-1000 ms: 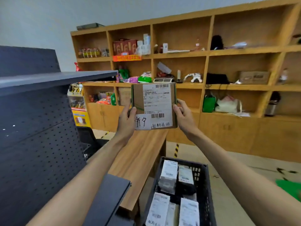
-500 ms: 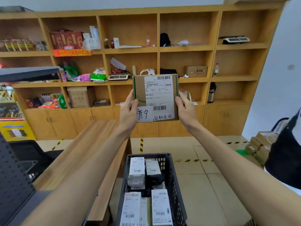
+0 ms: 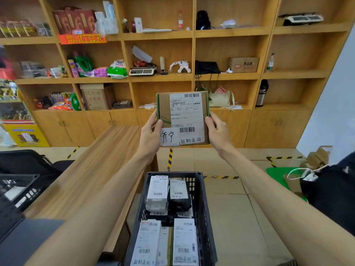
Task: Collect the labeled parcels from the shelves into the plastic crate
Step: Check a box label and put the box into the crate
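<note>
A person holds a flat cardboard parcel [image 3: 182, 119] up in the air with both arms stretched forward, its labeled face turned toward the camera. The left hand [image 3: 149, 131] grips the parcel's lower left edge, thumb laid over the front beside a white slip with handwritten characters. The right hand [image 3: 218, 129] clasps the lower right edge, its thumb on the front and its fingers hidden behind. A printed shipping label with two barcodes covers most of the parcel's face. Well below the parcel, between the forearms, a dark plastic crate [image 3: 200, 200] stands on the floor just beside the right edge of a wooden table [image 3: 92, 169]. Inside the crate lie several labeled parcels: a white-wrapped one [image 3: 157, 191] and a black bag [image 3: 179, 198] at the far end, and two more with long white labels [image 3: 184, 244] at the near end. Behind the held parcel, wooden shelves [image 3: 194, 54] carry a weighing scale [image 3: 142, 71], a brown carton [image 3: 243, 64] and a dark flask [image 3: 262, 92].
</note>
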Tool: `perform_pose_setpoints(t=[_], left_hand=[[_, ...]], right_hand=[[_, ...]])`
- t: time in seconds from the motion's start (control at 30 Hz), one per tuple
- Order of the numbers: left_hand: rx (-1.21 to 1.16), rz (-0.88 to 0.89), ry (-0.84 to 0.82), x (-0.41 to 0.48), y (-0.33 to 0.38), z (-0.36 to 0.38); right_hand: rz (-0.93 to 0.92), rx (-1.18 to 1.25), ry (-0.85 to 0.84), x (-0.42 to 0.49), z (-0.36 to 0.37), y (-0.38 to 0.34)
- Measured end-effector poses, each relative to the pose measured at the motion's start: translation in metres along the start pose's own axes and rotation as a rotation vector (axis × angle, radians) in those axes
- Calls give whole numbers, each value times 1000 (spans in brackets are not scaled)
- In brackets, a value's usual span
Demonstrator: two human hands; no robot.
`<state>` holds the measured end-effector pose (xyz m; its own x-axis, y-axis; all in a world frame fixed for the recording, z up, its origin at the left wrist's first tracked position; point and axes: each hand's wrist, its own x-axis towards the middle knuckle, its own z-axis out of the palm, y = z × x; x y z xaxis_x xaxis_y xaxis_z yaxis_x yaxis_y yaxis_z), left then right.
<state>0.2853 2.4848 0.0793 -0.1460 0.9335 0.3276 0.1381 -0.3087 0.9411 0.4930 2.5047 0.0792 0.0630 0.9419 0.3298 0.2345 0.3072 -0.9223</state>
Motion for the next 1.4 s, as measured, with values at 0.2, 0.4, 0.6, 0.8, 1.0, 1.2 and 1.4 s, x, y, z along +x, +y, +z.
perform_pose_setpoints(t=[0.2,0.4,0.6,0.8,1.0,1.2,1.4], left_hand=[[97,-153,-35,-4,-69,4],[112,-299,-69,-30,-123,10],[126,-517,-84,-64,-195,-1],[101,-661,-96,-108,-248,-27],[150,-776,-100,-147,-298,-50],[178,-825,-97,-175,-313,-60],[244,-800,-191,-185,-328,-67]], right_hand=[[154,-62,-42,-7,15,67],[309,-114,-47,-32,35,127],[458,-160,-98,-72,61,184],[612,-202,-175,-121,97,242],[735,-213,-229,-164,128,278],[790,-225,-253,-198,144,290],[829,-240,-243,-218,148,305]])
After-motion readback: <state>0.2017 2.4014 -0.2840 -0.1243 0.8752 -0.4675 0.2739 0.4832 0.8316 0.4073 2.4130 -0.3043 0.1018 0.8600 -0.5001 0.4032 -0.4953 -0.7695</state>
